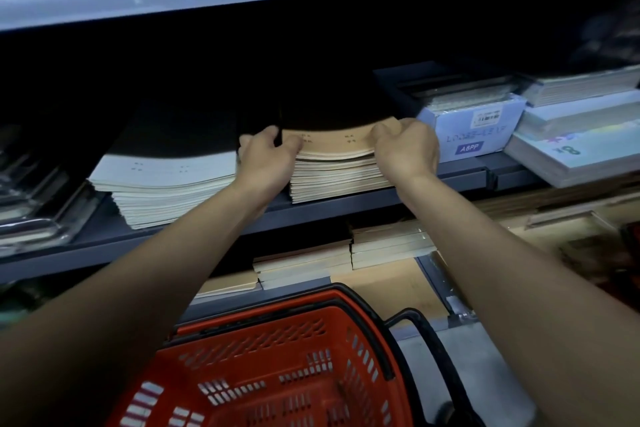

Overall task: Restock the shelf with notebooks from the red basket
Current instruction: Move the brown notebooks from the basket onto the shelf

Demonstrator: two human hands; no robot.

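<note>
head view: both hands are up on the middle shelf (346,199), one at each end of the tan notebook stack (334,170). left hand (268,158) has fingers curled round the stack's left end, thumb on the top cover. right hand (405,146) has fingers curled over the right end, pinching the top few notebooks. stack's long axis runs left-right, straight between the two hands, spines facing the person. both hands equally near, already touching it, so neither has to reach. judgement: top batch is being seated and squared, so the coming move is likely a push away from the hands, deeper into the shelf. white notebook stack (166,184) sits just left of the left hand. red basket (277,357) is below both forearms, near the body; no notebooks visible in the part shown.
</note>
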